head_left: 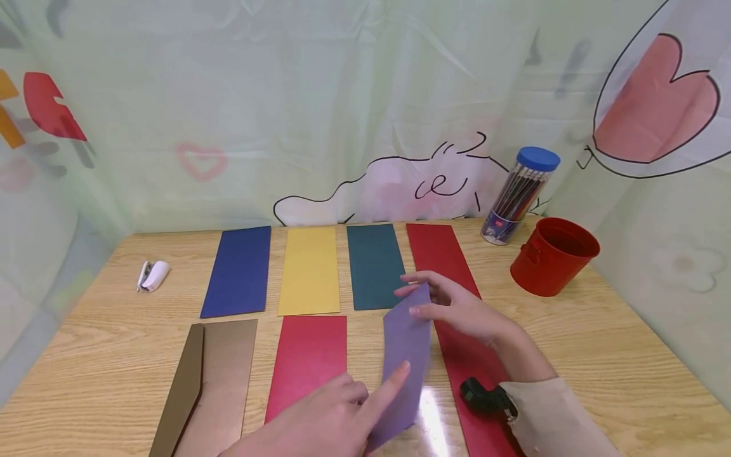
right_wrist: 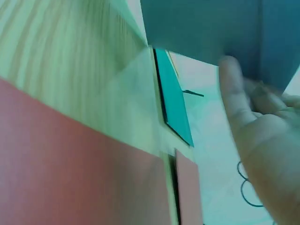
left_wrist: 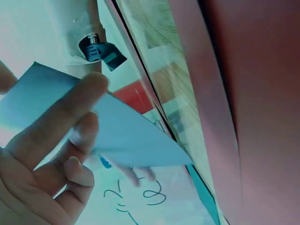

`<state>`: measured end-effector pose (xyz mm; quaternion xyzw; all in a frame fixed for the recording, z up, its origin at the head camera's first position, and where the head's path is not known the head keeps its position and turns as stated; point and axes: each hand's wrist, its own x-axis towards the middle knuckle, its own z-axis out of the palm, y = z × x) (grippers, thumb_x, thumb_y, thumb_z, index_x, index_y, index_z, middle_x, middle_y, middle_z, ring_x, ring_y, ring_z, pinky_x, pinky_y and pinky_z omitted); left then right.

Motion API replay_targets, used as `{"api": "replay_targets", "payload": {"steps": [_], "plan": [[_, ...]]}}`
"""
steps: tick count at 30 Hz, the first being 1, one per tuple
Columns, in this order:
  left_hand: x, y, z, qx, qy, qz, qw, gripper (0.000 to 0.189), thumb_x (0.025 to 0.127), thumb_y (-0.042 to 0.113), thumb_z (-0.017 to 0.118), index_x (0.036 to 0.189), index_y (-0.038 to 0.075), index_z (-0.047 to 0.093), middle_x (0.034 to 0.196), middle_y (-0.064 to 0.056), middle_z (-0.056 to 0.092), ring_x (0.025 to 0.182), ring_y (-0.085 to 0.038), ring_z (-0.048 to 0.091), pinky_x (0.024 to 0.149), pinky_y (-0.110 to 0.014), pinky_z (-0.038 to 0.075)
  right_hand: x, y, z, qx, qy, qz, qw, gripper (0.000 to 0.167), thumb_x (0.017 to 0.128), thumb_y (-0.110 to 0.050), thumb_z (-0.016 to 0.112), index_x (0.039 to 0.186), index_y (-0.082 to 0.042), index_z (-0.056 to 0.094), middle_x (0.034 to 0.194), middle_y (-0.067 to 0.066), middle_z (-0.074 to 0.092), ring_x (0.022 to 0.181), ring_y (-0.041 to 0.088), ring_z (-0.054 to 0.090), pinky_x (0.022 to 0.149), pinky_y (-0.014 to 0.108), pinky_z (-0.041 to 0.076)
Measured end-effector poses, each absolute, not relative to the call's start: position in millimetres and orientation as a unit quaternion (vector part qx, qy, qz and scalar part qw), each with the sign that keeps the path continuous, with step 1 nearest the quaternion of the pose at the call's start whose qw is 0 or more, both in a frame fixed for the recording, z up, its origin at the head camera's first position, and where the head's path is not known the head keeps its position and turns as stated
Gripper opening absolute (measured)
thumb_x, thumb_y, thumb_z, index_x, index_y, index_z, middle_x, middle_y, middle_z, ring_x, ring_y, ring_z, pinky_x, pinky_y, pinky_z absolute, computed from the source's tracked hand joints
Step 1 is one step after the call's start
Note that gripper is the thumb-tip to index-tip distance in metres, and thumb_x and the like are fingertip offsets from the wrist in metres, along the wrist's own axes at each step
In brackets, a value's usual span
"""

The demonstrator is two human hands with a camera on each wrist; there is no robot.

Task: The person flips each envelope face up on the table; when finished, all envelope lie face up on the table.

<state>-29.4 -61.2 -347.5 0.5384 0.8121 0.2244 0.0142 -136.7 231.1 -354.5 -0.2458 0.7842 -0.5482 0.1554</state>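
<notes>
A purple envelope (head_left: 407, 343) is held up off the table at a tilt, between both hands. My right hand (head_left: 459, 308) pinches its upper right edge, thumb on the near face and fingers behind. Lower down, my left hand (head_left: 328, 412) grips it with the index finger laid along the near face. In the left wrist view the envelope (left_wrist: 126, 126) passes behind the index finger (left_wrist: 70, 110), and the other fingers are curled. The right wrist view shows the right thumb (right_wrist: 231, 79) against the envelope's dark side. Beneath the right forearm lies a long red envelope (head_left: 442, 254).
Blue (head_left: 237, 273), yellow (head_left: 309, 270) and teal (head_left: 377, 266) envelopes line the back. A pinkish-red envelope (head_left: 311, 355) and a brown envelope (head_left: 225, 381) with its flap visible lie nearer. A white stapler (head_left: 153, 276) is left; a pencil tube (head_left: 520, 197) and red bucket (head_left: 539, 270) stand right.
</notes>
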Motion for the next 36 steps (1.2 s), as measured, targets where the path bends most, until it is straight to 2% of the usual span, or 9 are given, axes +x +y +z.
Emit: {"api": "replay_targets", "payload": {"steps": [3,6,8,10,12,17,26,32,36], "plan": [[-31,-60,-347,0.521,0.807,0.271,0.068,0.098,0.092,0.045,0.071,0.162,0.015,0.010,0.095,0.012,0.066,0.095,0.002,0.055,0.084,-0.013,0.044,-139,234,-357,-0.283,0.735,-0.596,0.155,0.066,0.093,-0.017,0.071,0.149,-0.002,0.039,0.145,0.020,0.050,0.131,0.040,0.047,0.104,0.046,0.043],[-34,-57,-346,0.459,0.812,0.323,0.158,0.088,0.088,0.044,0.076,0.158,0.022,0.028,0.101,0.014,0.067,0.097,0.002,0.055,0.083,-0.017,0.047,-139,233,-358,-0.305,0.728,-0.598,0.139,0.075,0.088,-0.012,0.078,0.150,-0.002,0.037,0.143,0.025,0.050,0.131,0.042,0.047,0.106,0.044,0.042],[-36,-56,-345,0.418,0.823,0.334,0.188,0.081,0.084,0.047,0.078,0.151,0.023,0.039,0.109,0.013,0.064,0.100,0.001,0.052,0.083,-0.019,0.048,-138,231,-357,-0.295,0.753,-0.575,0.122,0.078,0.086,-0.011,0.081,0.152,-0.007,0.040,0.140,0.024,0.051,0.128,0.039,0.050,0.104,0.039,0.044],[-36,-56,-344,0.392,0.838,0.330,0.188,0.080,0.079,0.050,0.082,0.144,0.022,0.046,0.117,0.012,0.061,0.102,0.000,0.051,0.084,-0.021,0.049,-137,227,-356,-0.279,0.777,-0.555,0.108,0.080,0.085,-0.011,0.082,0.153,-0.012,0.041,0.138,0.021,0.052,0.124,0.038,0.053,0.101,0.040,0.047],[-36,-57,-342,0.395,0.846,0.320,0.159,0.080,0.076,0.052,0.084,0.140,0.020,0.049,0.123,0.010,0.059,0.107,-0.003,0.051,0.088,-0.024,0.048,-136,225,-355,-0.260,0.795,-0.540,0.097,0.081,0.084,-0.013,0.082,0.154,-0.015,0.042,0.140,0.017,0.051,0.124,0.036,0.053,0.100,0.043,0.048],[-36,-62,-337,0.394,0.845,0.344,0.113,0.073,0.079,0.053,0.081,0.137,0.017,0.054,0.124,0.009,0.060,0.107,-0.003,0.053,0.088,-0.027,0.049,-134,221,-353,-0.227,0.818,-0.521,0.084,0.083,0.081,-0.016,0.086,0.152,-0.017,0.045,0.138,0.011,0.053,0.125,0.035,0.051,0.101,0.054,0.045],[-40,-65,-335,0.365,0.843,0.346,0.193,0.078,0.079,0.049,0.084,0.143,0.017,0.053,0.114,0.013,0.058,0.098,0.000,0.053,0.073,-0.019,0.051,-132,213,-356,-0.220,0.848,-0.475,0.077,0.085,0.076,-0.026,0.090,0.149,-0.021,0.046,0.131,0.010,0.056,0.116,0.032,0.055,0.091,0.047,0.050],[-41,-66,-338,0.369,0.873,0.258,0.185,0.081,0.077,0.057,0.083,0.143,0.020,0.054,0.113,0.015,0.060,0.100,-0.003,0.054,0.086,-0.029,0.049,-131,208,-361,-0.223,0.857,-0.455,0.090,0.086,0.075,-0.029,0.091,0.149,-0.022,0.048,0.133,0.009,0.055,0.115,0.032,0.056,0.093,0.052,0.049],[-42,-66,-342,0.351,0.882,0.232,0.212,0.084,0.074,0.066,0.079,0.143,0.027,0.053,0.120,0.015,0.060,0.106,-0.008,0.056,0.091,-0.035,0.049,-130,206,-364,-0.231,0.865,-0.434,0.098,0.083,0.075,-0.032,0.091,0.148,-0.022,0.052,0.135,0.006,0.055,0.114,0.029,0.055,0.093,0.049,0.050]]}}
